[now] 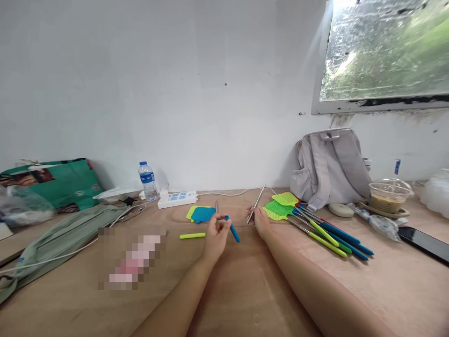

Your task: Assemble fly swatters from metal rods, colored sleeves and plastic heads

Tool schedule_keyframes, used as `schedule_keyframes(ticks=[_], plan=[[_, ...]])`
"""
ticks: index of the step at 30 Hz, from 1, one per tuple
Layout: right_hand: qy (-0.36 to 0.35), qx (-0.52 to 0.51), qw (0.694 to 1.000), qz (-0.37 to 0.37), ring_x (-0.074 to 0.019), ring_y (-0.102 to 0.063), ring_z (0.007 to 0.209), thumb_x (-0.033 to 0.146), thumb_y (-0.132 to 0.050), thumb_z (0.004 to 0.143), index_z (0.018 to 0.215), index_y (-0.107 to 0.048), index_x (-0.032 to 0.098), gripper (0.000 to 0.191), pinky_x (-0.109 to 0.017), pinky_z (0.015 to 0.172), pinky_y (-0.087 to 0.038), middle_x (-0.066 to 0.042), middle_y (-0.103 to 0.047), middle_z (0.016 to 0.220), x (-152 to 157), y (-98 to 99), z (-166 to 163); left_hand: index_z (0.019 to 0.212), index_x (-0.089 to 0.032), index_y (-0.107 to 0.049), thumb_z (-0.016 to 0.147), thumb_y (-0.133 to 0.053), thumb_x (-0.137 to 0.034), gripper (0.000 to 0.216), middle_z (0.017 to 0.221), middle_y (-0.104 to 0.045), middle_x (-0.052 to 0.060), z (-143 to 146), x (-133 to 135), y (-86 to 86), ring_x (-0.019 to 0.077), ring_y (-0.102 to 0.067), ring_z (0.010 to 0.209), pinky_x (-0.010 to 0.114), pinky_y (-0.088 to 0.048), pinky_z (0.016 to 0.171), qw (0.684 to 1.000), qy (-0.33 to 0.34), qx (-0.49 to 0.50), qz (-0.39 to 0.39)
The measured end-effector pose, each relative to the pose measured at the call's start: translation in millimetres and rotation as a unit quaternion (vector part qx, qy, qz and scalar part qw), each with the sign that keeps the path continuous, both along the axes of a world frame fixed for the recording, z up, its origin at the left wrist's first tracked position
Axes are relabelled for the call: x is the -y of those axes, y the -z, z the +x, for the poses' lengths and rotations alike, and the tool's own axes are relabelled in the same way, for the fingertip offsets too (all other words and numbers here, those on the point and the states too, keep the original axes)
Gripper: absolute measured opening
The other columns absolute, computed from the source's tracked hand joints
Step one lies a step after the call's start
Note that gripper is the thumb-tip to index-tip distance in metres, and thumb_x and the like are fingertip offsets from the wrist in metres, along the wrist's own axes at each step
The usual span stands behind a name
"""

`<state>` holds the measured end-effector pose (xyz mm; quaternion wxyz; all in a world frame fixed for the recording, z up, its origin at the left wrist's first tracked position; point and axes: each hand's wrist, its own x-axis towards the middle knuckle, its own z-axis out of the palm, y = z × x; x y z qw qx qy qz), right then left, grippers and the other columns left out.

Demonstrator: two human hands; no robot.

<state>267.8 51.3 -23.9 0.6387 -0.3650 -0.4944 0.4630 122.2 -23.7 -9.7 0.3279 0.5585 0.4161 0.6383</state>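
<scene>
My left hand (215, 235) pinches a blue handle grip (234, 231) between thumb and fingers, its lower end pointing down and right. My right hand (260, 221) is closed around a slim silver metal rod (260, 195), tilted with its upper end away from me. The grip and rod are apart. Just beyond my left hand lie a blue fly swatter head (203, 215) and a yellow-green one (190, 214) partly beneath it. A yellow-green handle grip (192, 236) rests left of that hand. Another metal rod (216, 205) shows behind my fingers.
Several fly swatters (326, 234) with green heads are piled on the right. Behind them stand a grey backpack (331, 164) and a drink cup (387, 199); a phone (426, 243) lies farther right. A power strip (178, 199), water bottle (148, 180) and grey-green bag (66, 238) are leftward.
</scene>
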Motion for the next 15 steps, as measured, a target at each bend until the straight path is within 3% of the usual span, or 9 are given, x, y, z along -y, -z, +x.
schedule_keyframes(ticks=[5,10,15], plan=[[-0.027,-0.018,0.999,0.013,-0.0078,-0.037,0.029,0.04,-0.04,0.069,0.06,-0.043,0.019,0.023,-0.019,0.03,-0.023,0.003,-0.051,0.04,6,-9.4,-2,0.09,-0.018,-0.053,0.069,-0.061,-0.036,0.029,0.065,-0.054,-0.002,0,2,3.3,0.0119,-0.055,0.069,0.025,-0.044,0.07,0.995,0.058,-0.075,-0.027],[-0.052,-0.036,0.997,0.045,-0.0071,-0.038,0.029,0.043,-0.036,0.074,0.058,-0.042,0.019,0.029,-0.019,0.03,-0.025,0.002,-0.053,0.043,17,-33.0,-10,0.091,-0.019,-0.053,0.069,-0.061,-0.036,0.029,0.071,-0.054,-0.001,-2,1,4.1,0.0117,-0.054,0.071,0.023,-0.044,0.066,0.991,0.09,-0.091,-0.037],[-0.124,0.038,0.983,0.129,-0.0072,-0.041,0.033,0.046,-0.04,0.075,0.06,-0.046,0.019,0.032,-0.019,0.033,-0.029,0.002,-0.053,0.045,34,-52.0,-19,0.092,-0.019,-0.053,0.069,-0.062,-0.034,0.03,0.077,-0.056,0.001,-1,0,5.4,0.0114,-0.054,0.071,0.023,-0.044,0.065,0.989,0.12,-0.079,-0.025]])
